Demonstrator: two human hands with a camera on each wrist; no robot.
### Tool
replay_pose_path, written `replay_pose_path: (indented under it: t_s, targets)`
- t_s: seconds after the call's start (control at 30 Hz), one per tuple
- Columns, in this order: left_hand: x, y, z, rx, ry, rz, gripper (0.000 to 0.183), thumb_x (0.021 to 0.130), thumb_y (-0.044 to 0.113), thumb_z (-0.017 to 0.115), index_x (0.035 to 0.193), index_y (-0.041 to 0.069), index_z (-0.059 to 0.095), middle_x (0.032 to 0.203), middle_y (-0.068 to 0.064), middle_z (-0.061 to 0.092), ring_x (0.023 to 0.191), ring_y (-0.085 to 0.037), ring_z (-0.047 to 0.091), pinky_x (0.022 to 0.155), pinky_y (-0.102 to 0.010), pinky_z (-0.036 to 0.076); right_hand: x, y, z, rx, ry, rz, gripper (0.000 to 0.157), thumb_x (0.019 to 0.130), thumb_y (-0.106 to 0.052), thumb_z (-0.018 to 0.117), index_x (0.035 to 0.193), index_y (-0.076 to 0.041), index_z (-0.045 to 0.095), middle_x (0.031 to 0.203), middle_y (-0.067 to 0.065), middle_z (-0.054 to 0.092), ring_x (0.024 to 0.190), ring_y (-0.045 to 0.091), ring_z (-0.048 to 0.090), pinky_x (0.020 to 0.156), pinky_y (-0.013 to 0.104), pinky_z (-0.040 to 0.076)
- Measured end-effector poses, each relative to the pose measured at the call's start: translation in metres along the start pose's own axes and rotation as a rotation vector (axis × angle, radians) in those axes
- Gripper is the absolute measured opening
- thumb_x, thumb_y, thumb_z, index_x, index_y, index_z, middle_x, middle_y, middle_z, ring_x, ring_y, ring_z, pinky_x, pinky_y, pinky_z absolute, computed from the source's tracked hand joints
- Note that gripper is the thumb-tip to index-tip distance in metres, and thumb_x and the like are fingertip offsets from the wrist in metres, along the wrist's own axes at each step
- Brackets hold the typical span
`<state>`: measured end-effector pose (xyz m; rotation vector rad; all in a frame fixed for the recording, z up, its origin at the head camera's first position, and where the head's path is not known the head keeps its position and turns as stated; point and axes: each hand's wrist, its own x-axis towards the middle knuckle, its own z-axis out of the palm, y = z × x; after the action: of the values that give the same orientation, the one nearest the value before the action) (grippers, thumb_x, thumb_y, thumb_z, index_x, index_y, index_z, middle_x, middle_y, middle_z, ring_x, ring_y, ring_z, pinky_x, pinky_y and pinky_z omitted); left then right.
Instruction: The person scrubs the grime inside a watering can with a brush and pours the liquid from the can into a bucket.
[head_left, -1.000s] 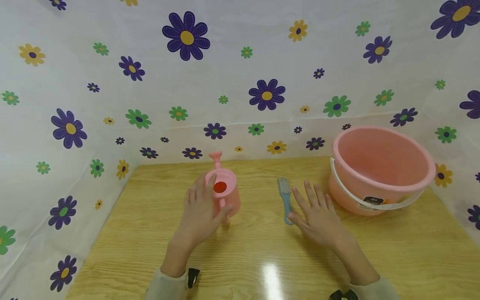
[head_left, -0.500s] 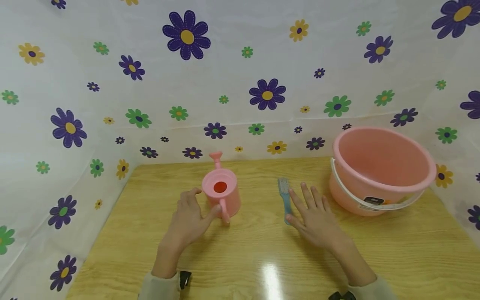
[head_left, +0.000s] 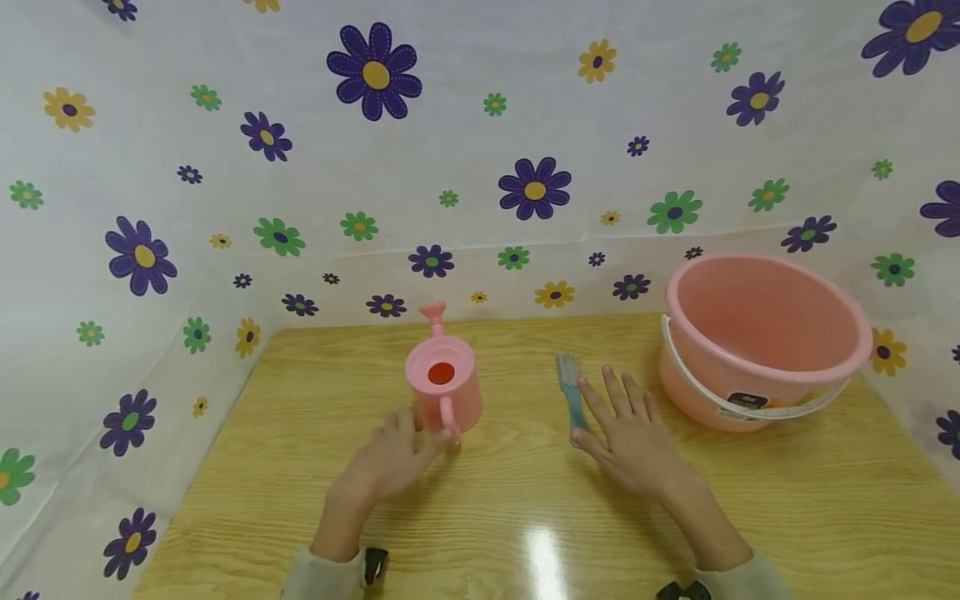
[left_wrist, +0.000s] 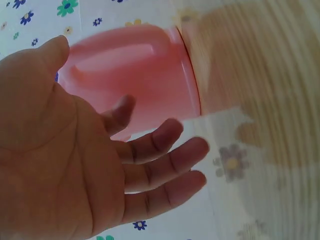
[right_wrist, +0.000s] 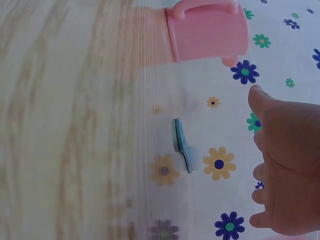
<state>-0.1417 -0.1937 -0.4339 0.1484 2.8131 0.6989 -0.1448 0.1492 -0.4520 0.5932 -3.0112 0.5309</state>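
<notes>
A pink watering can (head_left: 461,402) stands upright on the table, its spout toward the back wall and its handle (head_left: 447,417) toward me. Just left of that handle is my left hand (head_left: 386,462), its thumb near the handle's lower end. In the left wrist view the left hand (left_wrist: 55,150) has loosely bent, spread fingers with nothing between them. A blue-handled brush (head_left: 573,404) with pale bristles lies on the table between the hands. Beside it my right hand (head_left: 637,450) is spread palm down, its thumb overlapping the brush handle's end in the head view; contact is unclear.
A large pink bucket (head_left: 757,379) with a white bail handle (head_left: 708,392) stands at the right, beyond my right hand. White flower-printed sheeting (head_left: 450,125) encloses the back and sides of the wooden table (head_left: 495,517).
My left hand has drawn back from over the watering can's rim to low beside its handle. The right hand has shifted slightly left. Can, brush and bucket stay in place.
</notes>
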Motion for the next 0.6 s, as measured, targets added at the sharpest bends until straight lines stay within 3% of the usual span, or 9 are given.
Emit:
replay_pose_path:
  t_s: [0.17, 0.3, 0.6]
  targets:
    - [0.0012, 0.0033, 0.0037, -0.032, -0.057, 0.071, 0.085, 0.099, 0.065, 0.038, 0.149, -0.003, 0.03, 0.141, -0.027, 0.047, 0.123, -0.039, 0.054, 0.097, -0.059, 0.046, 0.0007, 0.0002, 0.0022, -0.004, -0.003, 0.005, 0.07, 0.103, -0.053, 0.041, 0.159, -0.016, 0.019, 0.164, 0.021, 0.002, 0.148, 0.047, 0.003, 0.113, 0.069, 0.013]
    - [0.0038, 0.0051, 0.0064, -0.074, -0.056, 0.158, 0.073, 0.103, 0.051, 0.043, 0.154, 0.002, 0.022, 0.146, -0.02, 0.046, 0.127, -0.034, 0.054, 0.104, -0.055, 0.042, 0.0011, 0.0012, 0.0047, -0.004, -0.01, 0.012, 0.07, 0.103, -0.054, 0.04, 0.159, -0.016, 0.019, 0.164, 0.021, 0.001, 0.149, 0.047, 0.002, 0.113, 0.068, 0.012]
    - [0.0058, 0.0064, 0.01, -0.105, 0.025, 0.273, 0.051, 0.103, 0.035, 0.052, 0.143, 0.005, 0.04, 0.116, -0.011, 0.062, 0.104, -0.023, 0.061, 0.094, -0.05, 0.049, -0.0003, 0.0008, 0.0059, 0.014, -0.014, 0.02, 0.07, 0.103, -0.052, 0.04, 0.159, -0.015, 0.018, 0.164, 0.021, 0.0, 0.149, 0.047, -0.001, 0.113, 0.069, 0.011]
